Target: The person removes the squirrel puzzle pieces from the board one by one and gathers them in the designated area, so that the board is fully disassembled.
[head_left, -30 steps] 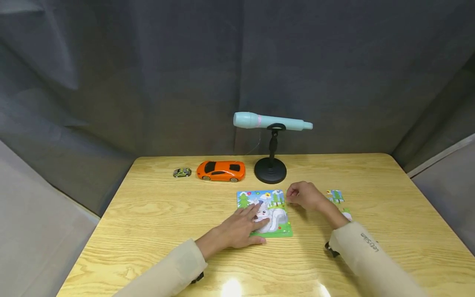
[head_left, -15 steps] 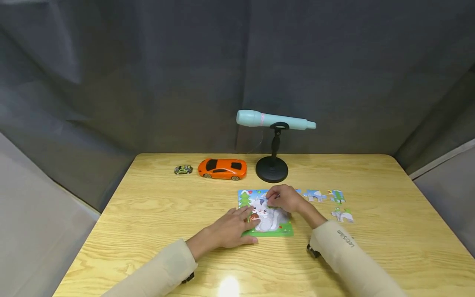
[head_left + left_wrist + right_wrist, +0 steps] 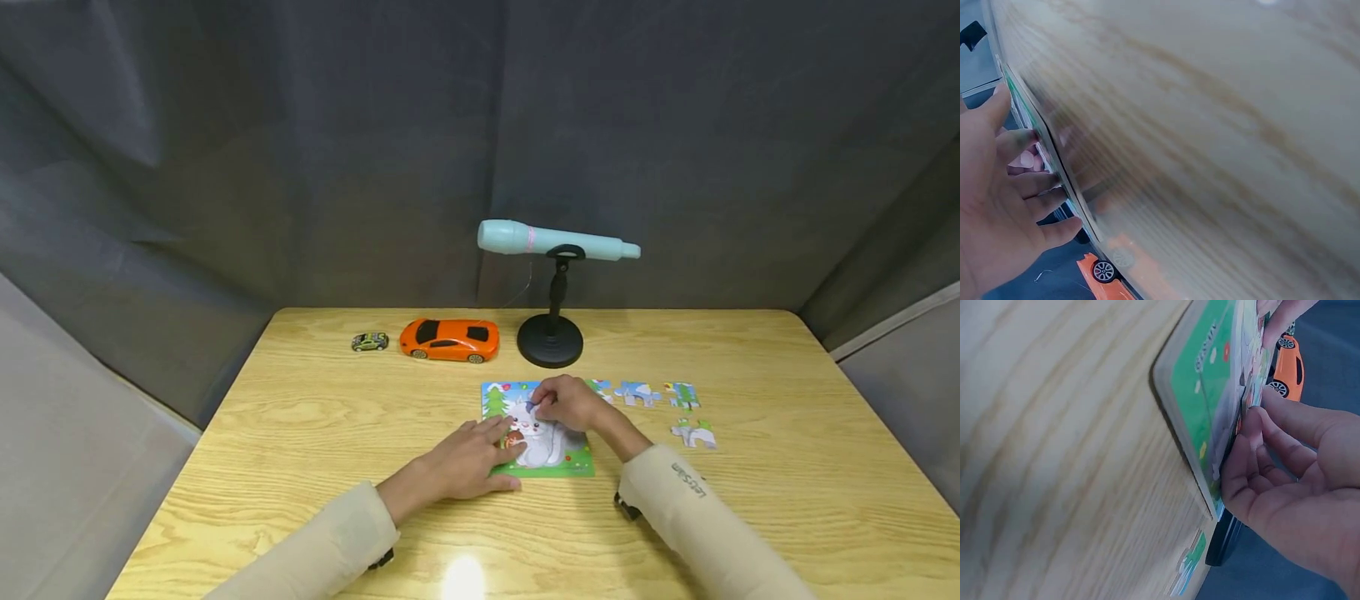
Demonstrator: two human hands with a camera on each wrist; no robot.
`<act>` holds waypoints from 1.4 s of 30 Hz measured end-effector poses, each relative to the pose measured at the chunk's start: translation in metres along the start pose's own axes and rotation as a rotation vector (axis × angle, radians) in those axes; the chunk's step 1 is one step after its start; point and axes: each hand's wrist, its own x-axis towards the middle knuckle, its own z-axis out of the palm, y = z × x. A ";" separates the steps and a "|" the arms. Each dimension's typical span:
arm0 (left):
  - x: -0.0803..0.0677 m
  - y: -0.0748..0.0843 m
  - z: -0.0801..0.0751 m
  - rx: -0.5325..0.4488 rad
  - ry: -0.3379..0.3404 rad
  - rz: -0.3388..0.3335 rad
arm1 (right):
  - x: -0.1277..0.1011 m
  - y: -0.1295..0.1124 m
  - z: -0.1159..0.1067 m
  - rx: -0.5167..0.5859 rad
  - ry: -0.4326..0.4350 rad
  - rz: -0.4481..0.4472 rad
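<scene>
A jigsaw puzzle (image 3: 573,468) lies on the table in the head view, showing a white squirrel with an acorn, a fir tree and green grass. My left hand (image 3: 467,460) rests on its lower left part with the fingers spread. Over its upper middle, my right hand (image 3: 573,403) pinches a small puzzle piece (image 3: 1249,398) between thumb and fingertips, right at the picture's surface. The fingers cover most of that piece. Several loose puzzle pieces (image 3: 637,393) lie to the right, one of them a white-and-green piece (image 3: 694,432) nearer the front.
Behind the puzzle stand a small green toy car (image 3: 370,342), a larger orange toy car (image 3: 450,340) and a light blue microphone (image 3: 558,240) on a black stand (image 3: 551,340). A dark curtain (image 3: 375,167) hangs beyond the wooden table's (image 3: 315,433) back edge.
My right hand has moved left from the puzzle's right edge to its upper middle, uncovering loose pieces. My left hand has slid slightly left, baring the acorn.
</scene>
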 end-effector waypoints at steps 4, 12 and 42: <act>0.001 0.001 -0.002 0.011 0.002 0.000 | 0.001 0.000 0.000 -0.003 -0.007 -0.008; 0.003 0.002 -0.003 0.029 -0.006 -0.008 | 0.001 -0.001 0.002 -0.002 -0.009 -0.020; 0.006 0.006 -0.005 0.059 -0.019 -0.023 | -0.008 0.004 -0.018 0.190 -0.039 -0.071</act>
